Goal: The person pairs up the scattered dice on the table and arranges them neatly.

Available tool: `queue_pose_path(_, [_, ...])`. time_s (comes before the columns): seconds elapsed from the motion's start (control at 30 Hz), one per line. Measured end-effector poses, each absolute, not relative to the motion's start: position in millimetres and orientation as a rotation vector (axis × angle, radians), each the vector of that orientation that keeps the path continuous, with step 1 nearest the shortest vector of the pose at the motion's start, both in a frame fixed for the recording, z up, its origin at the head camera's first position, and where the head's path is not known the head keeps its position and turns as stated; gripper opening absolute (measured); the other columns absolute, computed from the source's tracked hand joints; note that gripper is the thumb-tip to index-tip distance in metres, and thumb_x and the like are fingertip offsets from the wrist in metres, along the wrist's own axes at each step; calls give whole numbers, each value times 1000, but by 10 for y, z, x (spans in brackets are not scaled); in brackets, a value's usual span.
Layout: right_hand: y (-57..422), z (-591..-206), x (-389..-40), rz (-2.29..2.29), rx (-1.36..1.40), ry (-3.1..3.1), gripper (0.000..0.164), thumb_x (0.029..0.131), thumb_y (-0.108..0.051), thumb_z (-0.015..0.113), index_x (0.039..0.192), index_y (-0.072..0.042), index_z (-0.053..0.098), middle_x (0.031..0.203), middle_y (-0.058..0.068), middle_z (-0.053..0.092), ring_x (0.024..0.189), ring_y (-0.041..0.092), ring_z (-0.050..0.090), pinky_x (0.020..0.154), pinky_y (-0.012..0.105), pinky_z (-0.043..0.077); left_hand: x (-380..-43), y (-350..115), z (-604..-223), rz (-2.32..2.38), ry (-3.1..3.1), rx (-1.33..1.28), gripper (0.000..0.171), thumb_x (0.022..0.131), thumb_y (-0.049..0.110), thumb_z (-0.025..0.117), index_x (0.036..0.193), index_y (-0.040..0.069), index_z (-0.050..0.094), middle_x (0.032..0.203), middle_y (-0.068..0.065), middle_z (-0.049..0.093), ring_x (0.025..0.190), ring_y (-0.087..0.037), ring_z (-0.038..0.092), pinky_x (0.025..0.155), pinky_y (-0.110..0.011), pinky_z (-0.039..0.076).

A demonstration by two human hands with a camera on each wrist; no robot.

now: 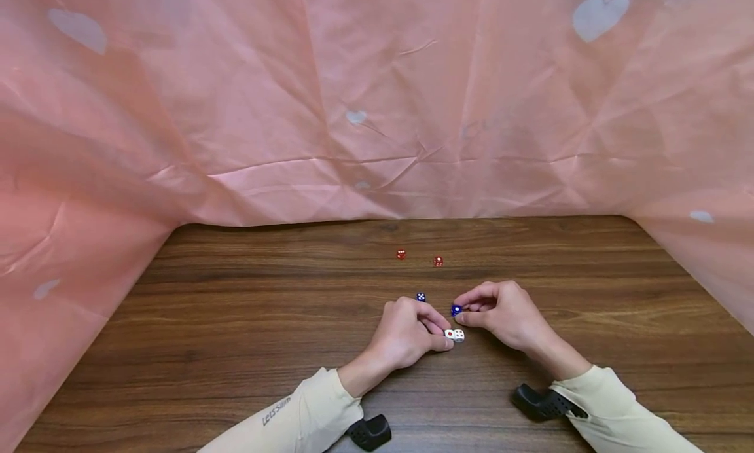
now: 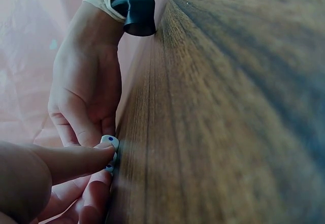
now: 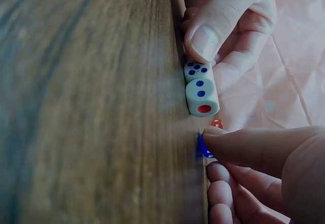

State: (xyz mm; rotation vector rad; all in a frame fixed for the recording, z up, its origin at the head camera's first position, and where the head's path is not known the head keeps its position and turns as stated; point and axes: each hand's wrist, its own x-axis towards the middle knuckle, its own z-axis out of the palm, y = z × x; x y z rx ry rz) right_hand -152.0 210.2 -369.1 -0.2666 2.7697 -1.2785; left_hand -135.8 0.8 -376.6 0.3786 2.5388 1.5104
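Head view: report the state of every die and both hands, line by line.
Left hand, pinching left white die
Right hand, pinching right blue die
Left white die, held
Right white die, unheld, against the left
Left blue die, unheld
Right blue die, held
Left red die, unheld
Right red die, unheld

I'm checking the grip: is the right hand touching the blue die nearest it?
Touching. The right wrist view shows it: the thumb of the right hand presses against the blue die, overlapping its edge.

L hand pinches white dice w/ blue pips on wood tbl; R hand just behind.
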Motion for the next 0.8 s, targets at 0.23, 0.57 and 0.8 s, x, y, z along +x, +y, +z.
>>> queue_pose_path(0.23, [2142, -3696, -1510, -1296, -269, 2745, 27, 83, -21, 91, 105, -9, 84, 97, 3, 81, 82, 4, 68, 71, 19, 52, -1353, 43, -3762, 1510, 2532, 377, 16, 72, 11, 95, 82, 16, 83, 67, 7, 77, 57, 4, 63, 59, -17, 47])
queue_pose_path(0.57, [2177, -3682, -1502, -1335, -254, 2702, 29, 83, -21, 91, 108, -9, 83, 97, 4, 79, 83, 2, 68, 72, 20, 54, -1351, 76, -3760, 1505, 2532, 379, 16, 73, 11, 95, 82, 16, 83, 67, 7, 77, 57, 6, 61, 59, -16, 47])
queue_pose_path(0.8, [2188, -3688, -1505, -1348, -250, 2682, 31, 83, -21, 91, 109, -7, 83, 97, 4, 80, 83, 2, 69, 71, 20, 54, -1348, 69, -3766, 1497, 2535, 380, 17, 73, 12, 96, 83, 17, 83, 68, 9, 77, 57, 6, 62, 59, -17, 47])
